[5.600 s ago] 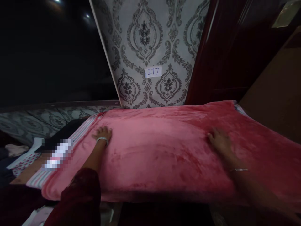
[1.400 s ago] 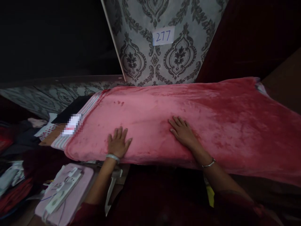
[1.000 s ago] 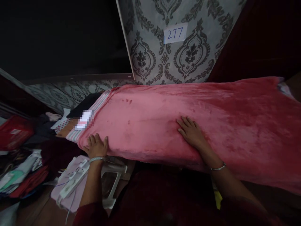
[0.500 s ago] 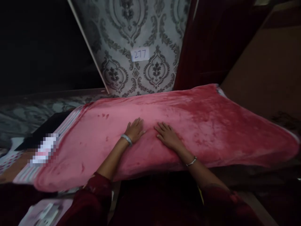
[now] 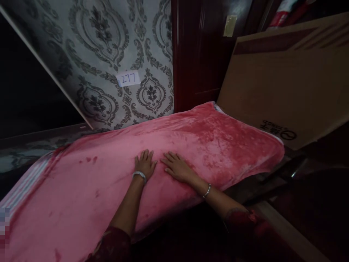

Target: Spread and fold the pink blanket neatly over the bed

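Observation:
A pink and red plush blanket [image 5: 89,189] is spread over a long raised surface, whose top is hidden beneath it. Its left end has a striped border [image 5: 29,182]. My left hand [image 5: 145,163] lies palm down near the blanket's middle, fingers spread, a wide silver bangle on its wrist. Just to the right, my right hand [image 5: 178,167] also rests flat on the plush with fingers apart, and a thin bracelet circles that wrist. Neither hand grips anything, and a small gap separates them.
Patterned wallpaper [image 5: 102,32] with a paper label [image 5: 128,78] reading 277 rises behind the blanket. A dark red door or panel [image 5: 200,54] stands beside it. At the right leans a large cardboard sheet or box [image 5: 286,80]. A dark panel [image 5: 29,83] fills the left.
My view has turned to the right, bringing more cardboard into sight and pushing the striped end to the left edge. Both hands remain flat on the blanket in about the same place.

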A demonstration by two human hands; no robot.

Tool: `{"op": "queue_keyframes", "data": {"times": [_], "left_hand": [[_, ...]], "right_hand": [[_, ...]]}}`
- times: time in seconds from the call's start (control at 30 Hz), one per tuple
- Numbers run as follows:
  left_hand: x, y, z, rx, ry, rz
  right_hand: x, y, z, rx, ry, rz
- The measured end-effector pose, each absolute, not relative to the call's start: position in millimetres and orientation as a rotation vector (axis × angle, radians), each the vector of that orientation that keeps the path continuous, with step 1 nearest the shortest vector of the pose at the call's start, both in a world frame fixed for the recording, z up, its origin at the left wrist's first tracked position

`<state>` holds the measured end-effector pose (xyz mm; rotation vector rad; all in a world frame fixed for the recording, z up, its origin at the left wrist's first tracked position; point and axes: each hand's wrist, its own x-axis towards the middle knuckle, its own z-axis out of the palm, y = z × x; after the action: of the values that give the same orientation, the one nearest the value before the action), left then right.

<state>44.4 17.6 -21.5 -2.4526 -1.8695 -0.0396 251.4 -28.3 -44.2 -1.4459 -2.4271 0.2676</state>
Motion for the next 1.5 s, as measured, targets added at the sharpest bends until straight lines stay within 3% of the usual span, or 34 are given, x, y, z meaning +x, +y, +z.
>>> {"op": "queue_keyframes", "data": {"times": [0.17,0.47,1.03,1.5], "left_hand": [[46,20,-20,-2.474,-1.874,-0.053],[47,21,-14,-2.496,-1.868,-0.051],[40,31,-27,-2.459,-1.833,-0.127],[40,33,-26,-2.462,-1.814,-0.163]], "right_hand": [[281,-4,-38,-1.423,-2.323,0.305],[391,44,-31,-2.26,-1.949,0.026],[407,47,-35,-2.229,-2.06,0.09],[593,-40,-46,-2.653,-1.425,0.004]]}}
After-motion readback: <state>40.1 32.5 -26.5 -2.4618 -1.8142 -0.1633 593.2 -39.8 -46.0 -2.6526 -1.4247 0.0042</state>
